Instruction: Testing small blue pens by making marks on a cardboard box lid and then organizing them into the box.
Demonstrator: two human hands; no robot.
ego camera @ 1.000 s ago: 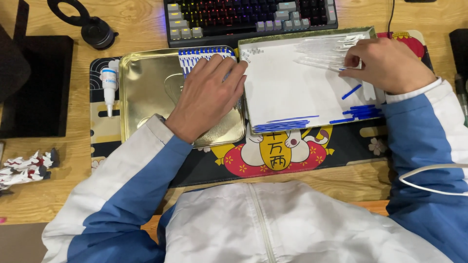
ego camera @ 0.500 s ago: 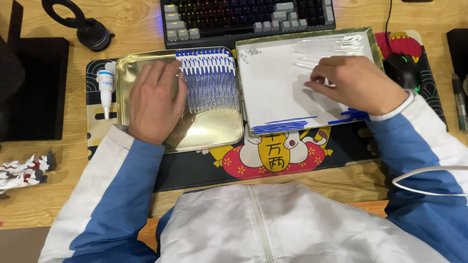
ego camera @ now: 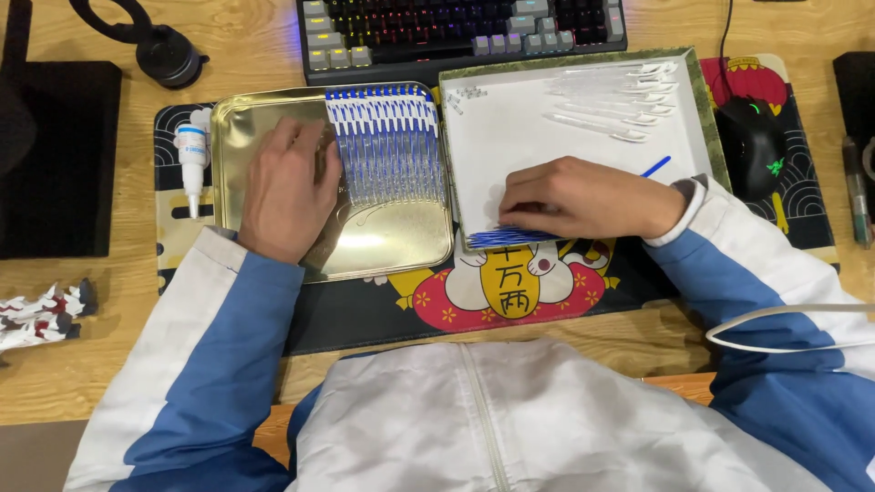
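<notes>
Left hand [ego camera: 287, 189] flat, open on gold tray [ego camera: 383, 246] beside pen row [ego camera: 387, 146]; right hand [ego camera: 583, 198] pinching blue refills [ego camera: 510, 238] (white tray's [ego camera: 519, 137] near edge).

A home computer desk: a backlit black mechanical keyboard [ego camera: 460, 32], black gaming mouse [ego camera: 753, 146], black headphones [ego camera: 146, 41] on the wooden surface [ego camera: 82, 364].

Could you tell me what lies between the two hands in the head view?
Between the left hand and right hand lies a row of blue-tipped pens in the gold tray, then the white box's edge.
</notes>
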